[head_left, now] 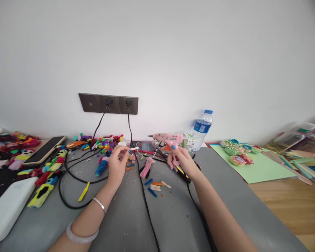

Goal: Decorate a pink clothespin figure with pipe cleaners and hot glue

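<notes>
My right hand (pixel 182 161) is wrapped round the handle of a pink hot glue gun (pixel 170 139), whose dark nozzle points left. Between thumb and fingers, my left hand (pixel 118 161) pinches a short white fuzzy pipe cleaner piece (pixel 134 148) in front of that nozzle, with a gap between them. A pink fuzzy figure (pixel 147 168) lies on the grey table (pixel 173 224) below and between my hands. Closer to me are several short pipe cleaner pieces (pixel 155 188) in blue, orange and cream. Left of my left hand lies a blue fuzzy figure (pixel 102 167).
Black cords (pixel 144 196) run from the wall sockets (pixel 109 104) across the table. A water bottle (pixel 202 129) stands by the wall. Colourful fuzzy figures (pixel 43 192), a phone (pixel 45 150) and a white device (pixel 12 206) lie left; green paper (pixel 254 168) with crinkled flowers lies right.
</notes>
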Motion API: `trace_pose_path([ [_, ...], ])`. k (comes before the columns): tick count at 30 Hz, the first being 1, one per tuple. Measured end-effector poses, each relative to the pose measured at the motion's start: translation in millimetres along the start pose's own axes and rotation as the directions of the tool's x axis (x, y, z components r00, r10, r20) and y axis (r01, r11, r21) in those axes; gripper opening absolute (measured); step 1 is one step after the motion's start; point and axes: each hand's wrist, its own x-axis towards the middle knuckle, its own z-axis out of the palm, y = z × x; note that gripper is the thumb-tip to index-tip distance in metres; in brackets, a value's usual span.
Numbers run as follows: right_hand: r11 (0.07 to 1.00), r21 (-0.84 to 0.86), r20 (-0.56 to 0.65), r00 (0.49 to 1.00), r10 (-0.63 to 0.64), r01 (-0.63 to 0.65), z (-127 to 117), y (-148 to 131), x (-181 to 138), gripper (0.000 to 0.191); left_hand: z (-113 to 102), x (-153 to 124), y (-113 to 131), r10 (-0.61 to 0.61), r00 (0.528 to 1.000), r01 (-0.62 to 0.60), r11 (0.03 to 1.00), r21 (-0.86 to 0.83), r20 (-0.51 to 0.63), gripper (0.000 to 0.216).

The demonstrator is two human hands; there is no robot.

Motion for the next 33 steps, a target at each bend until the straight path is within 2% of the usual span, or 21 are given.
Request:
trace_pose_path([
  [4, 0.999, 0.038, -0.09, 0.996, 0.018, -0.015, -25, -15, -12, 0.054, 1, -1, 1, 0.004, 1.0, -0.004, 1.0, -0.015, 0.015, 0.008],
  [9, 0.987, 0.041, -0.281, 0.946, 0.159, -0.154, -66, -21, -57, 0.051, 3, -2, -1, 0.024, 0.999, -0.022, 0.999, -0.038, 0.037, 0.008],
  [12, 0.935, 0.142, -0.353, 0.866, 0.355, -0.326, -84, -12, -96, 0.054, 4, -3, -2, 0.037, 0.998, -0.034, 0.999, -0.04, 0.054, 0.008],
  [15, 0.818, 0.22, -0.383, 0.724, 0.574, -0.532, -94, 5, -136, 0.052, 5, -3, -5, 0.036, 0.996, -0.032, 0.998, -0.053, 0.076, 0.008],
  [17, 0.789, 0.279, -0.426, 0.666, 0.613, -0.547, -98, 18, -158, 0.049, 6, -3, -8, 0.028, 0.995, -0.022, 0.998, -0.066, 0.093, 0.008],
  [19, 0.788, 0.3, -0.446, 0.652, 0.614, -0.538, -101, 30, -172, 0.049, 7, -2, -10, 0.028, 0.994, -0.02, 0.997, -0.077, 0.103, 0.008],
  [22, 0.798, 0.275, -0.406, 0.687, 0.603, -0.537, -102, 42, -178, 0.052, 7, -2, -13, 0.028, 0.994, -0.019, 0.996, -0.083, 0.106, 0.009],
  [25, 0.81, 0.206, -0.383, 0.717, 0.583, -0.549, -99, 44, -171, 0.054, 7, -2, -14, 0.027, 0.993, -0.019, 0.997, -0.077, 0.111, 0.009],
  [28, 0.76, -0.035, -0.422, 0.699, 0.578, -0.649, -97, 39, -164, 0.056, 6, -2, -14, 0.027, 0.993, -0.019, 0.997, -0.073, 0.114, 0.009],
  [31, 0.56, -0.355, -0.532, 0.654, 0.538, -0.749, -99, 32, -162, 0.05, 6, -3, -13, 0.018, 0.992, -0.008, 0.997, -0.082, 0.125, 0.009],
  [33, 0.425, -0.454, -0.654, 0.617, 0.438, -0.783, -99, 24, -163, 0.042, 6, -4, -12, 0.008, 0.991, 0.004, 0.996, -0.092, 0.134, 0.01],
])
